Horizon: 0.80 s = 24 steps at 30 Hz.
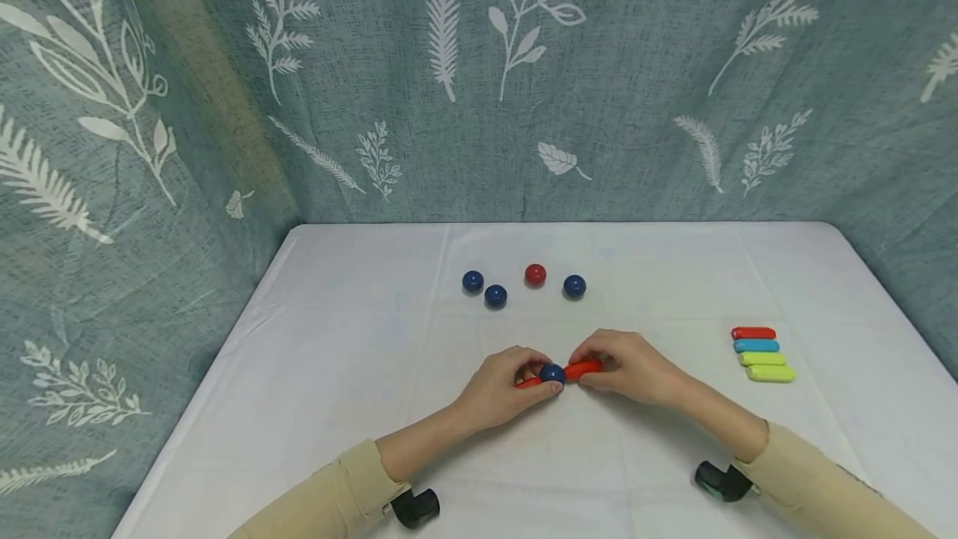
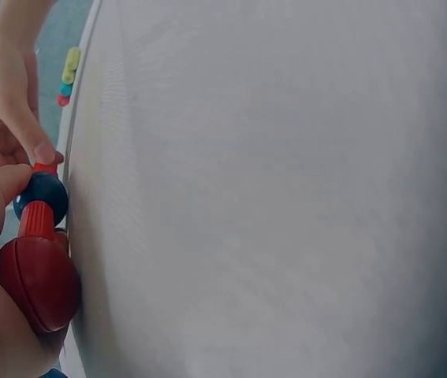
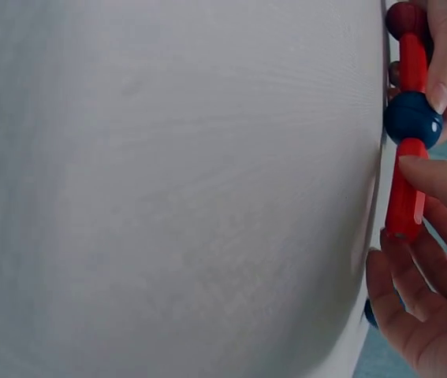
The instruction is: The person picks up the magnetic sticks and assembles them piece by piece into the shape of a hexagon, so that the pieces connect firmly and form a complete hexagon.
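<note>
In the head view my left hand (image 1: 497,389) pinches a dark blue ball (image 1: 552,373) between thumb and fingers, just above the white table. A red stick (image 2: 37,220) joins that ball to a red ball (image 2: 37,283) by the left palm; the palm hides this red ball in the head view. From the right, my right hand (image 1: 632,366) pinches a second red stick (image 1: 582,369) between thumb and fingers. Its inner end meets the blue ball, in line with the first stick; how far it goes in I cannot tell. Its outer end is free in the right wrist view.
Behind the hands lie three blue balls (image 1: 496,297) and a red ball (image 1: 535,274) on the white tabletop (image 1: 359,298). On the right, a red stick (image 1: 753,333), a blue stick (image 1: 757,346) and two yellow-green sticks (image 1: 771,373) lie in a stack-like row. A patterned curtain (image 1: 479,148) hangs behind.
</note>
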Available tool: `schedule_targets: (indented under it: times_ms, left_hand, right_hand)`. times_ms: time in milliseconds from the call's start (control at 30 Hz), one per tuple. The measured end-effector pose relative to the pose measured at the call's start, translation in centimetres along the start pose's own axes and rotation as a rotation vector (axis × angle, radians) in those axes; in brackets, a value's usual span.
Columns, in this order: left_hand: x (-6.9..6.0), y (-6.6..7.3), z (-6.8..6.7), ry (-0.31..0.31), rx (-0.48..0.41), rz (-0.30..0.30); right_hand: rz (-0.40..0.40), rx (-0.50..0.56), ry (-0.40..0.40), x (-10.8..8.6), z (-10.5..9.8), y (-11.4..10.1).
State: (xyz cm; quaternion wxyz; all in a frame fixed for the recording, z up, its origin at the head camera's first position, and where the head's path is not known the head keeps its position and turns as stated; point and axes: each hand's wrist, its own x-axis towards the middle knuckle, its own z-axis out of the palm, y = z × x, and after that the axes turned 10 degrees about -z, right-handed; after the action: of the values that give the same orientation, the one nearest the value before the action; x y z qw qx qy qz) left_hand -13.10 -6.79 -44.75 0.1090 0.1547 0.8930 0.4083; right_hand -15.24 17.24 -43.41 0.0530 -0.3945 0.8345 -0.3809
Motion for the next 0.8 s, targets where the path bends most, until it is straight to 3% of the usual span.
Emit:
schedule_targets:
  times_ms: [367, 667, 800]
  left_hand:
    - [0.4, 0.7, -0.3, 0.018, 0.177, 0.06]
    - [0.5, 0.5, -0.2, 0.067, 0.21, 0.079]
    - [0.3, 0.3, -0.3, 0.071, 0.211, 0.067]
  right_hand:
    - [-0.034, 0.052, 0.029, 0.1, 0.4, 0.1]
    - [-0.016, 0.081, 0.011, 0.9, 0.7, 0.1]
    - [0.02, 0.035, 0.079, 1.8, 0.3, 0.7]
